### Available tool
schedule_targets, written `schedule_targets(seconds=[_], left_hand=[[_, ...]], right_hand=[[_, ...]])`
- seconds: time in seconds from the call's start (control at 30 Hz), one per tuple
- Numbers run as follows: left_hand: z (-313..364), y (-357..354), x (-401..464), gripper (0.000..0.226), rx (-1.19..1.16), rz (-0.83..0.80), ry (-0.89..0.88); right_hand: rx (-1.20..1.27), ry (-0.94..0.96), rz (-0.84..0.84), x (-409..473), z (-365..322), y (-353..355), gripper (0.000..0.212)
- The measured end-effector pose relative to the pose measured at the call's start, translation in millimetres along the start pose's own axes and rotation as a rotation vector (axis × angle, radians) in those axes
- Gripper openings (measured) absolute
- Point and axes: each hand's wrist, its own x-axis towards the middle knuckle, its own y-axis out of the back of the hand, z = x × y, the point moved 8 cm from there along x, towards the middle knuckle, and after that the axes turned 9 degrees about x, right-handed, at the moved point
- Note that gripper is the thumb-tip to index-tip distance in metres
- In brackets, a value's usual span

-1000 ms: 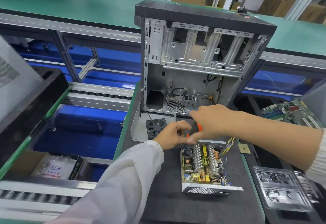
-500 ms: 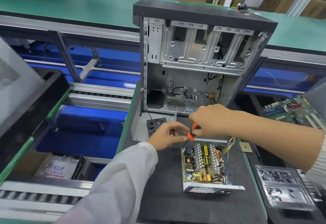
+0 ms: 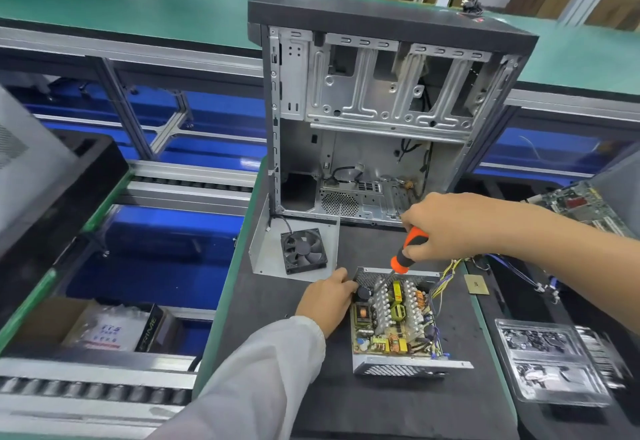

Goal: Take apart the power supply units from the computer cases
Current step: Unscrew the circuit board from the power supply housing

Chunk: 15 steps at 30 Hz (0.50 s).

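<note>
On a black mat edged in green, a person is working over an opened power supply, its lid off and its circuit board bare: ribbed silver heat sinks, yellow transformers, copper coils and a dark round capacitor are sitting inside a grey steel tray with perforated mesh walls at the near and far ends. The right hand is curling its fingers round the orange-and-black handle of a screwdriver, whose thin metal shaft is slanting down into the far end of the unit, among the heat sinks. The left hand, reaching out of a white sleeve, is gripping the unit's far left corner, fingers bent over the edge beside the capacitor. A bundle of yellow, black and blue wires is trailing from the unit's far right corner across the mat.

Behind the unit, a computer case is standing upright with its side open, showing stamped, bare-metal drive bays above a hollow interior with loose black cables and a round mesh vent. A square black fan is lying flat on a bent grey metal sheet just left of the case's foot. To the right, a clear plastic blister tray is holding small dark parts, and a green motherboard is lying farther back. To the left, a roller conveyor is running past a cardboard box.
</note>
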Motion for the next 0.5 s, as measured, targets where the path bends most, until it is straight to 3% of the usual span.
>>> schedule_targets(seconds=[0.3, 0.5], left_hand=[[4.0, -13.0, 10.5, 0.020, 0.291, -0.041, -0.063], [4.5, -11.4, 15.7, 0.030, 0.358, -0.076, -0.190]], right_hand=[[-0.001, 0.001, 0.013, -10.2, 8.1, -8.6, 0.038], [-0.012, 0.015, 0.004, -12.6, 5.7, -9.9, 0.035]])
